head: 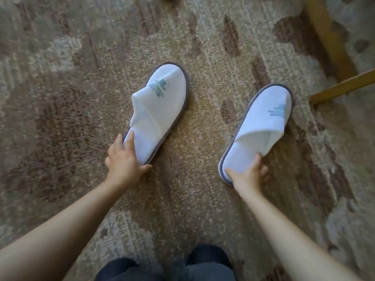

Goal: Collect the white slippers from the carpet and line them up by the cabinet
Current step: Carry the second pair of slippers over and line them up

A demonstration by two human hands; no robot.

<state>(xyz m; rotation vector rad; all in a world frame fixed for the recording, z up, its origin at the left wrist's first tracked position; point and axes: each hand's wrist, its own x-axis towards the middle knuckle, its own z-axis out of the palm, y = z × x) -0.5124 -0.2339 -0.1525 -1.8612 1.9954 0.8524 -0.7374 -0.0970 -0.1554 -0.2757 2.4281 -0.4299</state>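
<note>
The left hand (123, 159) pinches the left slipper (156, 112) by its heel, the right hand (248, 174) grips the right slipper (261, 130) likewise (fingers clamped on soft edges); both hang above the carpet (60, 118), the right one nearer the wooden frame (332, 43); a floppy sole could slip out mid-carry

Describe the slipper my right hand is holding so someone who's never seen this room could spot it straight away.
Start at the yellowish wooden furniture legs at the upper right of the brown patterned carpet. Just below-left of them is a white terry slipper with grey edging and a teal logo, its heel gripped by the right hand. The other white slipper, near the middle, is held by the left hand.
</note>
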